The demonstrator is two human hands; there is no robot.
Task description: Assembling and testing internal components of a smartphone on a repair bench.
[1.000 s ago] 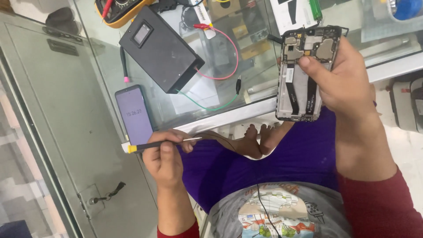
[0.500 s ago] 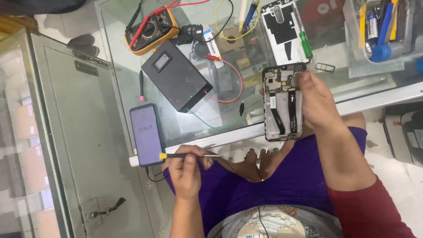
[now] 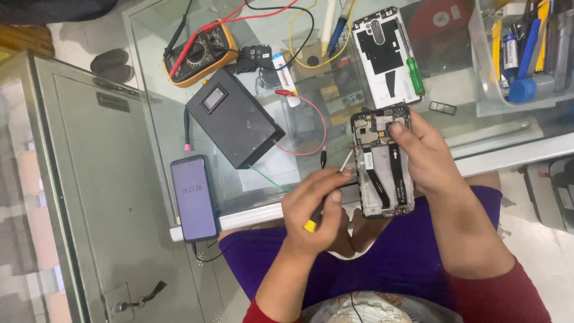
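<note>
Two hands work the job: my right hand (image 3: 427,158) grips the opened phone (image 3: 382,161) above my lap at the glass table (image 3: 478,157) edge, my left hand (image 3: 317,209) pinches a screwdriver (image 3: 326,203) whose tip nears the board. One slip could gouge a ribbon cable.

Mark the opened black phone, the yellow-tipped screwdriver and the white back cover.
opened black phone (image 3: 382,170), head view, exposed middle.
yellow-tipped screwdriver (image 3: 310,225), head view, yellow handle end.
white back cover (image 3: 382,78), head view, inner face.
</note>
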